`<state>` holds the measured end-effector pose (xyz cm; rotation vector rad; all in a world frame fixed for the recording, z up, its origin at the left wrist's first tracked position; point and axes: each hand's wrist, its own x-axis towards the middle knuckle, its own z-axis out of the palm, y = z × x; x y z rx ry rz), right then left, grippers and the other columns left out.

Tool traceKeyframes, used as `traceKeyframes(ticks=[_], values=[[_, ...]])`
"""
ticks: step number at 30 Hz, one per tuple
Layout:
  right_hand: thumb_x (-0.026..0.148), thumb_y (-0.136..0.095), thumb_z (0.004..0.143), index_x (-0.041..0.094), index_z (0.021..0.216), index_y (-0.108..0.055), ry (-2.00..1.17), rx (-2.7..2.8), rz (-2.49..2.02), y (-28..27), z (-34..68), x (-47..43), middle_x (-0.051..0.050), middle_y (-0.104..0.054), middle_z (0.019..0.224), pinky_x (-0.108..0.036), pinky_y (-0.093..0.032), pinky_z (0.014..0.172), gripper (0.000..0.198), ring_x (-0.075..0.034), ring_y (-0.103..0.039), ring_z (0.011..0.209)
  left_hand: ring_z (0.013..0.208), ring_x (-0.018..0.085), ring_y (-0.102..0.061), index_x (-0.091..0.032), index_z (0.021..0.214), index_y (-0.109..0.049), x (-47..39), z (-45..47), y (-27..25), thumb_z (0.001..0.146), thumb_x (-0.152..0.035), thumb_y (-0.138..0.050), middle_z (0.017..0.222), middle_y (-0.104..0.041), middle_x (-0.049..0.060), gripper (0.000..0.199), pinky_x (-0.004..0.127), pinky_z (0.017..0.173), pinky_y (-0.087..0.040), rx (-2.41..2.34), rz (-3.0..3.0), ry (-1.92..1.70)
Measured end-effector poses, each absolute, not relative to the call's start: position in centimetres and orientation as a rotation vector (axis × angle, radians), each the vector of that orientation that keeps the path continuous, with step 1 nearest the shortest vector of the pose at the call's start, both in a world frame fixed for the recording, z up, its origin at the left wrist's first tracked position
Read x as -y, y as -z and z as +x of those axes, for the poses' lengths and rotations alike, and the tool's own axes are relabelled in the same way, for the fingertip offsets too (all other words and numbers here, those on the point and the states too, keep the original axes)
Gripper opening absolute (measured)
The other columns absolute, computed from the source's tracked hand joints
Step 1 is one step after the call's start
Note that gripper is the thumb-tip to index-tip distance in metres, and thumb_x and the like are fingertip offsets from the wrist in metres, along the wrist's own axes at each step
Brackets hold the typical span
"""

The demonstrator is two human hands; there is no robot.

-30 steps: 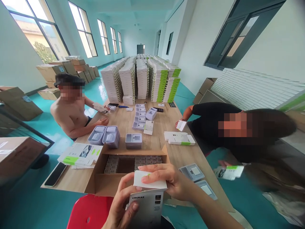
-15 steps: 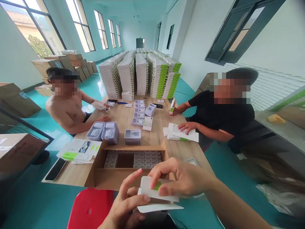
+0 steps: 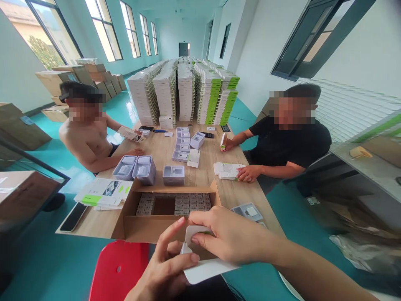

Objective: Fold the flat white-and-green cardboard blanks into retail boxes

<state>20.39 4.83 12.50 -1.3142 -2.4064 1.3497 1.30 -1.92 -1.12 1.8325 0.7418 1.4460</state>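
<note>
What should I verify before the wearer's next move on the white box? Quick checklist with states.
1. Left hand steadying the white box: ok, fingers hold its left side.
2. Right hand on the box: ok, thumb and fingers at its upper end.
3. Box closed: not ok, the near flap sticks out.
4. Box contents: cannot tell, hand and flap hide most of the inside.
5. Carton open: ok, small boxes show inside, with a gap among them.
6. Right-hand co-worker's hand away from the box: ok, it touches white packaging on the table.
</note>
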Motion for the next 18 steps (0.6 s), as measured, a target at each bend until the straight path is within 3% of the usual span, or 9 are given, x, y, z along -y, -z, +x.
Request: traceKeyframes(ticks=[7,11,14,18], values=[[0.027,-0.06,0.094,0.02,0.074,-0.057,-1.399,2.39,-1.255,-12.7,20.2,-5.2,0.006,-0.057,0.062,-0.026,-0.025,0.053,0.022,-0.009,-0.045,0.054,0.075,0.012,-0.068,-0.041,0.133,-0.064,2.1,1.1,1.4,0.097,-0.022,-0.064,0.165,-0.036,0.008,0.041,0.026,0.059,-0.059,-0.746,1.811,-1.455],[0.022,-0.06,0.091,0.019,0.072,-0.057,-1.315,2.47,-1.303,-12.5,19.7,-4.9,0.005,-0.059,0.061,-0.027,-0.023,0.052,0.019,-0.01,-0.046,0.054,0.078,0.015,-0.072,-0.042,0.136,-0.063,2.0,0.8,2.0,0.095,-0.019,-0.066,0.166,-0.036,0.008,0.047,0.031,0.06,-0.064,-0.731,1.823,-1.437],[0.021,-0.059,0.093,0.02,0.084,-0.064,-1.149,2.537,-1.391,-12.6,19.2,-4.7,0.0,-0.069,0.075,-0.027,-0.023,0.055,0.01,-0.013,-0.055,0.062,0.082,0.015,-0.073,-0.038,0.136,-0.062,1.2,0.0,2.2,0.099,-0.024,-0.06,0.166,-0.034,0.009,0.04,0.03,0.067,-0.065,-0.687,1.883,-1.434],[0.028,-0.065,0.094,0.02,0.078,-0.06,-1.188,2.652,-1.345,-13.2,20.0,-5.6,0.004,-0.058,0.066,-0.025,-0.024,0.052,0.019,-0.011,-0.049,0.058,0.094,0.016,-0.074,-0.032,0.144,-0.055,0.4,-0.9,2.0,0.102,-0.024,-0.054,0.171,-0.02,0.011,0.043,0.029,0.083,-0.064,-0.552,2.029,-1.284]])
